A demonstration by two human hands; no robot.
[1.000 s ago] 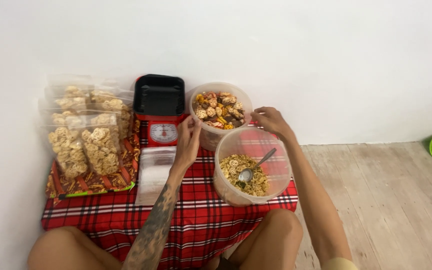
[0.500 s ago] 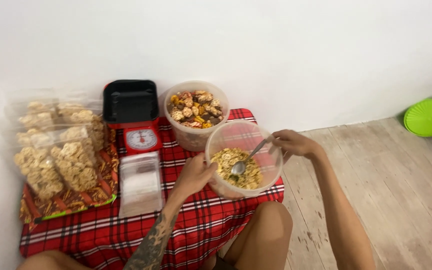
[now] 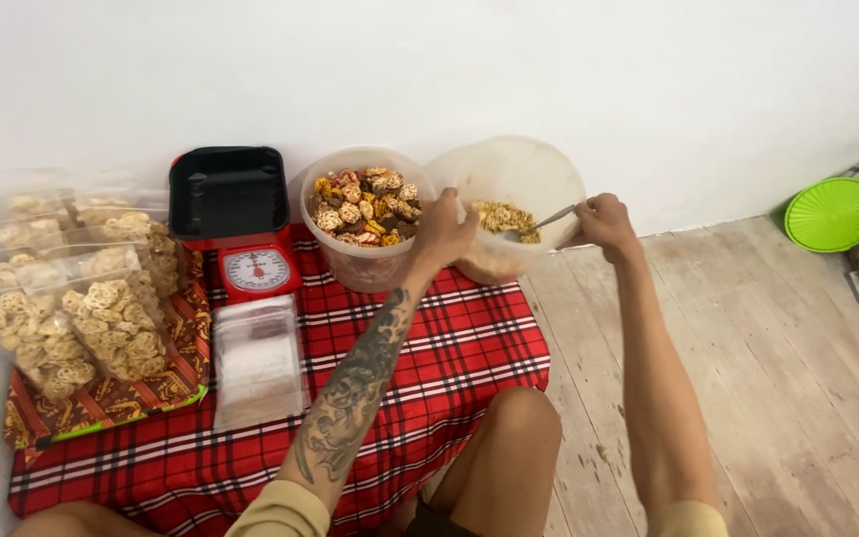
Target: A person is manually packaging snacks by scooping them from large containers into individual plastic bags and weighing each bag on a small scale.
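Plastic tub [image 3: 509, 214] sits tilted at the cloth's [image 3: 469, 348] far right; my left hand [image 3: 441, 234] grips its rim to steady it, right hand [image 3: 603, 219] pinches the spoon [image 3: 539, 224] inside, scooping snacks [image 3: 501, 217].

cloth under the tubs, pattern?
Cloth: red plaid with black and white lines; head view.

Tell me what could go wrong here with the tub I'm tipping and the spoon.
The left hand tilts the clear tub on its side at the edge of the red plaid cloth, so snacks could spill onto the wooden floor. The right hand works the spoon inside; a hard scrape might flick pieces out. The tilted tub sits close to the mixed-snack tub and might knock it.
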